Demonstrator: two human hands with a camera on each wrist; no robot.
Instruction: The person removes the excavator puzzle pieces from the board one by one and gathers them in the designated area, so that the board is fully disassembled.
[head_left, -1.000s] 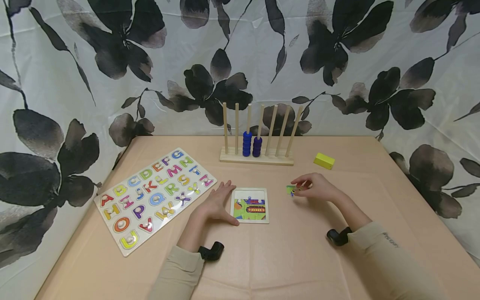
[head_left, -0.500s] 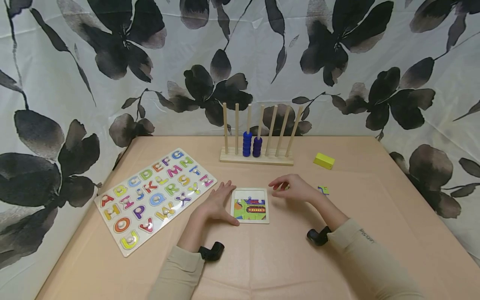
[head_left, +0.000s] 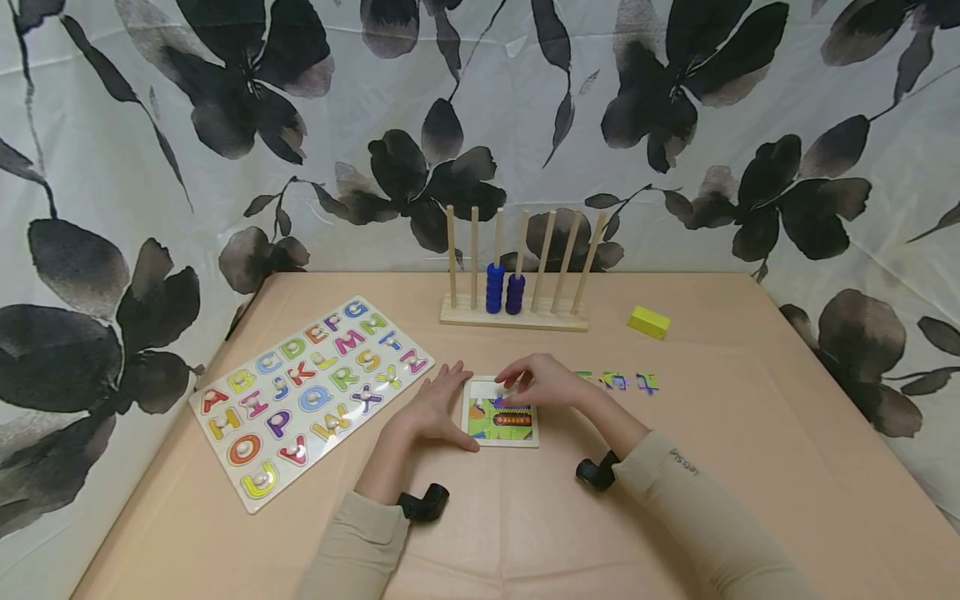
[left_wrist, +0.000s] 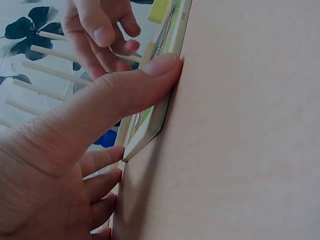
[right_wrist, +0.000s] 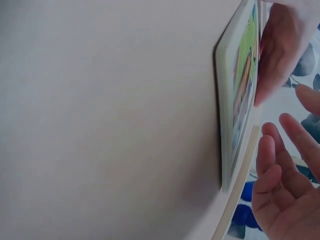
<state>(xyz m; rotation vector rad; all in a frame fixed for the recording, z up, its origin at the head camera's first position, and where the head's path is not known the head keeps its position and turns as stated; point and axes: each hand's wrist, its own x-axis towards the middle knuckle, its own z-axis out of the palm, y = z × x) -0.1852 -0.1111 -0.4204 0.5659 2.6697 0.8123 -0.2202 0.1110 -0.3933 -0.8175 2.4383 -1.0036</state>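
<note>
A small picture puzzle in a white frame (head_left: pixel 498 443) lies flat on the table, its picture mostly green with a reddish tracked vehicle. My left hand (head_left: pixel 431 412) rests at its left side, thumb and fingers extended and spread. In the left wrist view the thumb (left_wrist: pixel 162 65) touches the frame's near edge. Over the puzzle's upper right corner hovers my right hand (head_left: pixel 543 382), hiding part of the picture. Its fingers (right_wrist: pixel 267 150) are loosely bent and apart, with nothing seen between them. Loose puzzle pieces (head_left: pixel 647 383) lie to the right, partly behind that hand.
An alphabet board (head_left: pixel 311 392) with knobbed letters lies to the left. Behind the puzzle stands a wooden peg rack (head_left: pixel 517 317) with blue beads on two pegs. A yellow block (head_left: pixel 648 322) sits at the back right. Floral cloth (head_left: pixel 525 108) hangs behind the table.
My right hand has moved left from the loose pieces to over the puzzle, bringing more pieces into sight. My left hand and the puzzle frame have stayed where they were.
</note>
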